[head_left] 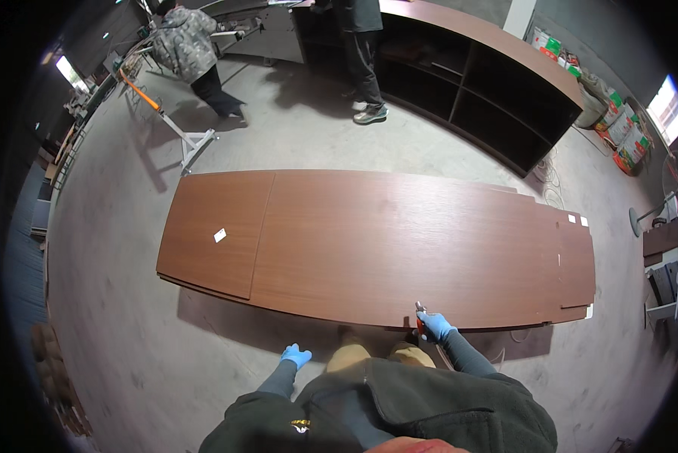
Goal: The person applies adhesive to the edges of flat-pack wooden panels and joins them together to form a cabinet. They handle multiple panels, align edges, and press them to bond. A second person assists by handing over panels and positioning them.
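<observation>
My right hand (438,328), in a blue glove, is wrapped round a small hand tool (420,323) with a metal head and a dark and orange handle. I cannot make out its exact kind. The tool stands up at the near edge of a long brown wood-grain panel (369,241). In a matching glove, my left hand (297,356) hangs at my left side, apart from the panels. It holds nothing that I can see, with its fingers loosely bent and partly apart. A shorter brown panel (210,234) lies at the left end, with a white label (219,235) on it.
Beyond the panels stands a long curved cabinet (497,98) with dark open compartments. Two people, one in a camouflage jacket (188,45), are at the back. An orange and white metal stand (191,147) is far left. Bags (630,147) and a fan (667,200) stand right.
</observation>
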The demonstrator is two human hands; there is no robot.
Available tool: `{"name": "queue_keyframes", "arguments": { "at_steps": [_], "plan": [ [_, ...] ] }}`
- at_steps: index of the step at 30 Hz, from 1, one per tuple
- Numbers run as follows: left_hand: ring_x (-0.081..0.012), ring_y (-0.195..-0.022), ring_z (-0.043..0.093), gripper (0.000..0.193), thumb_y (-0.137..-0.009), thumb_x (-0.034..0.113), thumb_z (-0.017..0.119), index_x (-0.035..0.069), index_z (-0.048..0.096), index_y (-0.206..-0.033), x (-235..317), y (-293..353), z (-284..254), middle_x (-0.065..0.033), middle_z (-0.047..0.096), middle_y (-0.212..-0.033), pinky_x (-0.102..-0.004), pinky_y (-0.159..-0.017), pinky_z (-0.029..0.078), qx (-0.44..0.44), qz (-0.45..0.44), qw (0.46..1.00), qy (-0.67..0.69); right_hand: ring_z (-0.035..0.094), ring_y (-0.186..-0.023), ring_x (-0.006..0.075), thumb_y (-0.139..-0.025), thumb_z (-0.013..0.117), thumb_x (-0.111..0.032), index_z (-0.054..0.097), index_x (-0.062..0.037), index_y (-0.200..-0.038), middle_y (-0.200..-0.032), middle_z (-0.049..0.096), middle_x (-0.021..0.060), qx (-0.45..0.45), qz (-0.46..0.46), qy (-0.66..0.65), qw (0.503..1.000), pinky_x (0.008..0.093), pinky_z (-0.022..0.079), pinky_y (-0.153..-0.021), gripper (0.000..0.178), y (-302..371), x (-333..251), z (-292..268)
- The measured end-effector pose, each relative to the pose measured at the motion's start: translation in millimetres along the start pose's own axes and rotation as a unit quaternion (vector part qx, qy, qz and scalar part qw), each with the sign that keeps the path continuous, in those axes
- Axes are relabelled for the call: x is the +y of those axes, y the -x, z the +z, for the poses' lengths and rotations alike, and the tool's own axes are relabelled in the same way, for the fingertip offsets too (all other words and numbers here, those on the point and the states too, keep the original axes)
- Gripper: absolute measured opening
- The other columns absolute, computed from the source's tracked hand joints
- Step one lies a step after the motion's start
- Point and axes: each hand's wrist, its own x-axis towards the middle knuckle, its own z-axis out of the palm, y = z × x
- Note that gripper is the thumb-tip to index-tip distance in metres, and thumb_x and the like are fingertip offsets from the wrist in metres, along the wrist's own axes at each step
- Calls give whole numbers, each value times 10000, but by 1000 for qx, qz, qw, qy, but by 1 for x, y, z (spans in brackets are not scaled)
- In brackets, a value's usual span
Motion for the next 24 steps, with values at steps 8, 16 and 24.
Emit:
{"name": "queue_keyframes", "arguments": {
  "at_steps": [8, 16, 24],
  "plan": [
    [-383, -1311, 585, 637, -925, 386, 691, -59, 593, -1371, 105, 25, 57, -259, 613, -1406, -426, -1089, 461, 34, 75, 987, 135, 711, -722, 235, -977, 599, -363, 632, -34, -984, -854, 668, 121, 77, 103, -211, 969, 359, 520, -514, 331, 108, 38, -73],
    [-323, -1347, 569, 689, -939, 457, 681, -23, 564, -1419, 210, 52, 84, -211, 604, -1439, -395, -1118, 448, -40, 230, 967, 100, 555, -441, 183, -1011, 610, -415, 602, -56, -1026, -827, 718, 168, 142, 101, -321, 931, 322, 424, -391, 359, 176, 108, -96],
    [-346, -1217, 652, 607, -890, 479, 701, 5, 684, -1269, 195, 15, 87, -204, 686, -1319, -420, -1030, 504, -27, 175, 984, -3, 538, -433, 158, -1026, 569, -441, 582, -31, -1108, -874, 741, 186, 151, 114, -340, 921, 313, 416, -384, 418, 200, 167, -51]
  ]
}}
